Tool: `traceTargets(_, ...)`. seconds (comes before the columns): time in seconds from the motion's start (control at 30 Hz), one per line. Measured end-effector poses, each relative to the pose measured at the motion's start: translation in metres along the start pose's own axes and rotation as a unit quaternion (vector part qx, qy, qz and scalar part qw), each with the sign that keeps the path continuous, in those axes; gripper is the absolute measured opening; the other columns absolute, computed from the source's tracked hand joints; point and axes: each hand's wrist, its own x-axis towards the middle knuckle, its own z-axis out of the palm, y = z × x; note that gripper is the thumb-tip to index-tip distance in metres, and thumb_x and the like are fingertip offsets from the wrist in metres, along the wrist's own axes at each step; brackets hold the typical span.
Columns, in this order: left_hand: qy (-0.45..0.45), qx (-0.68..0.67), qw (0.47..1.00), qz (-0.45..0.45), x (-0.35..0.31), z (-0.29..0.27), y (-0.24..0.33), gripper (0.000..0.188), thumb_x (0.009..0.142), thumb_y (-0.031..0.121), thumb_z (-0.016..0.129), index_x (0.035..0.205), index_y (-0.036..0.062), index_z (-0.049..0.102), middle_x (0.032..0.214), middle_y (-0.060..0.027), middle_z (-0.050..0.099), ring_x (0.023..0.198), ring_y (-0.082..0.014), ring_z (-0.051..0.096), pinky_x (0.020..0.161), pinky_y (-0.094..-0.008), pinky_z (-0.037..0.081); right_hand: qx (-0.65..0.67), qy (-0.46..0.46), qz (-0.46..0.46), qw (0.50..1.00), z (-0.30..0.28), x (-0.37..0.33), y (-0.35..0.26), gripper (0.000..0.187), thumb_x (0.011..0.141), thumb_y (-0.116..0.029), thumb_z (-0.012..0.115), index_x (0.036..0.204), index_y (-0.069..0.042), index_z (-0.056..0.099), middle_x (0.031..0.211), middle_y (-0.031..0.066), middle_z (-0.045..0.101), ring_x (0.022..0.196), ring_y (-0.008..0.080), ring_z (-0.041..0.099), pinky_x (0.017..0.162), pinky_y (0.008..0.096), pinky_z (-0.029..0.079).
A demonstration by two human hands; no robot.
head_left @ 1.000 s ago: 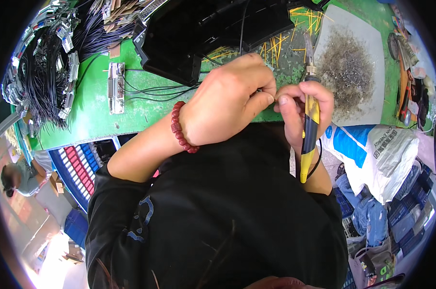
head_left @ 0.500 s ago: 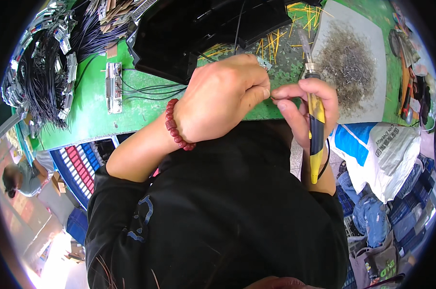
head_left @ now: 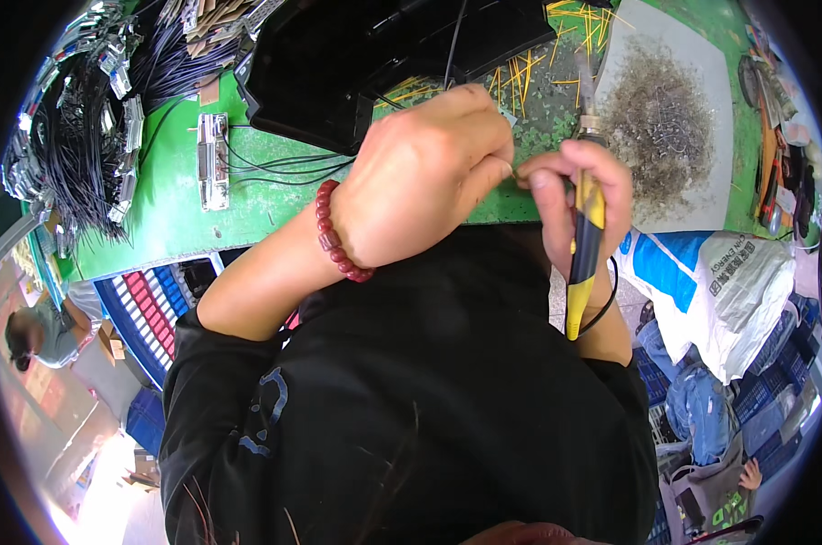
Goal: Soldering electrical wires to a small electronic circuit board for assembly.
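My left hand [head_left: 433,177], wearing a dark red bead bracelet [head_left: 324,227], is closed above the near edge of the green bench, its knuckles facing up. What its fingertips grip is hidden. Thin black wires [head_left: 293,168] run from a silver metal fitting [head_left: 214,163] and pass out of sight behind this hand. In my right hand [head_left: 613,186] is a yellow-and-black soldering iron [head_left: 583,263], held with its tip pointing up and away from me. The thumb and fingertips of the right hand are close to the left fingertips.
A large black plastic housing [head_left: 338,73] lies beyond my hands. Yellow sticks [head_left: 524,77] are scattered behind. At right is a grey board [head_left: 710,195] covered in debris. Bundled black wires [head_left: 75,136] lie at left. A white bag [head_left: 738,291] sits right; another person [head_left: 48,331] is left.
The soldering iron's handle end has swung slightly left, and my right thumb has come up closer to the fingers. My left hand has shifted up slightly.
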Motion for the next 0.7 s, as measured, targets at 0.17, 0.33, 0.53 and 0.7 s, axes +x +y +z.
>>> traceTargets(0.17, 0.072, 0.15, 0.986, 0.002, 0.002, 0.012, -0.007, 0.007, 0.078, 0.0, 0.067, 0.08, 0.0011, 0.061, 0.08, -0.0109, 0.06, 0.071, -0.0314, 0.061, 0.061, -0.0372, 0.05, 0.078, 0.042, 0.101, 0.991, -0.014, -0.005, -0.01, 0.056, 0.098, -0.032, 0.058, 0.136, 0.005, 0.039, 0.089, 0.0187, 0.07, 0.073, 0.018, 0.065, 0.069, 0.0282, 0.053)
traceTargets(0.33, 0.041, 0.184, 0.982, -0.027, 0.005, 0.019, -0.013, 0.005, 0.079, 0.004, 0.066, 0.079, 0.0029, 0.061, 0.08, -0.0096, 0.061, 0.071, -0.0311, 0.062, 0.06, -0.0374, 0.05, 0.034, 0.087, 0.112, 0.989, -0.026, -0.017, -0.007, 0.074, 0.092, -0.061, 0.054, 0.122, 0.007, 0.06, 0.082, 0.0088, 0.064, 0.064, 0.0114, 0.056, 0.058, 0.0224, 0.043)
traceTargets(0.53, 0.022, 0.193, 0.98, -0.046, 0.01, 0.02, -0.014, 0.005, 0.08, 0.007, 0.067, 0.08, 0.0052, 0.062, 0.081, -0.0081, 0.061, 0.071, -0.0308, 0.062, 0.059, -0.0376, 0.05, -0.013, 0.156, 0.084, 0.984, -0.029, -0.031, -0.001, 0.051, 0.091, -0.038, 0.062, 0.111, 0.008, 0.054, 0.076, 0.0123, 0.059, 0.059, 0.0129, 0.054, 0.054, 0.0222, 0.041)
traceTargets(0.7, 0.023, 0.207, 0.978, -0.026, 0.014, 0.023, -0.016, 0.006, 0.081, 0.008, 0.067, 0.081, 0.0056, 0.062, 0.082, -0.008, 0.061, 0.07, -0.0313, 0.062, 0.058, -0.0385, 0.05, 0.006, 0.126, 0.093, 0.988, -0.035, -0.038, 0.001, 0.03, 0.085, -0.02, 0.068, 0.097, 0.0, 0.05, 0.078, 0.0127, 0.059, 0.062, 0.0135, 0.055, 0.059, 0.0252, 0.046)
